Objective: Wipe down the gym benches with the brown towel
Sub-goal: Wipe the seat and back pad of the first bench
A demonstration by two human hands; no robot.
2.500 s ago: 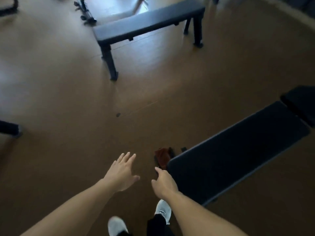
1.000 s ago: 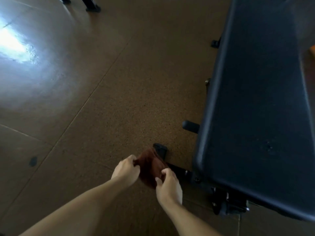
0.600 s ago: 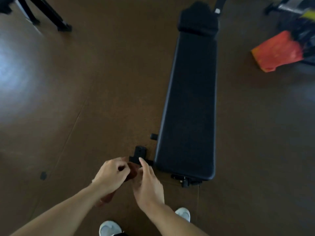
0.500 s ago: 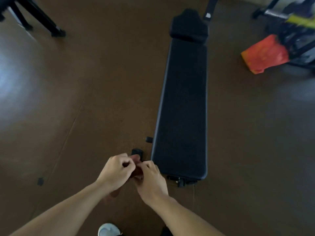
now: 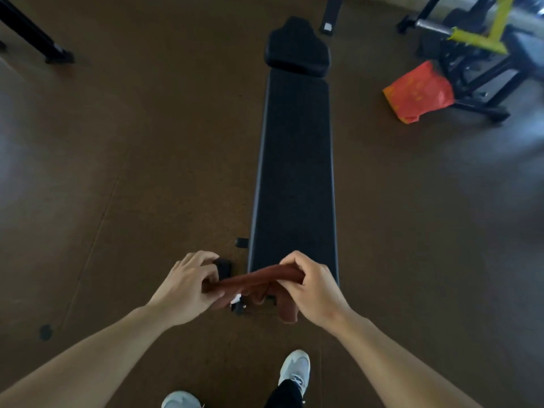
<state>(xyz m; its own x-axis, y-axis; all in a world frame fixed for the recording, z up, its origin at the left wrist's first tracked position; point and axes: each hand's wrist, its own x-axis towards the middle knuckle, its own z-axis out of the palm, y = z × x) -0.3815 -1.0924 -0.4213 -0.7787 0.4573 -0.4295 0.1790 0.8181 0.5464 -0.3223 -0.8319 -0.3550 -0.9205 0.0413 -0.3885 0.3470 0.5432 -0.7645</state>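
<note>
In the head view, the person stands at the near end of a long black gym bench, which runs straight away from them to a separate headrest pad at its far end. Both hands hold the brown towel stretched between them, above the bench's near edge. The left hand pinches one end with curled fingers, off to the left of the bench over the brown floor. The right hand grips the other end, fingers curled round the cloth, with a loose tail hanging below it. The middle of the towel sags slightly.

Judging by this, the towel is in hand and being opened out, but wiping is not yet begun: the cloth does not appear to lie flat on the padding, though whether it touches the near edge I cannot tell. The whole length of this bench, the headrest and any other benches remain to be wiped.

Off to the far right lie an orange bag and a yellow-and-black equipment frame. White shoes show below.
</note>
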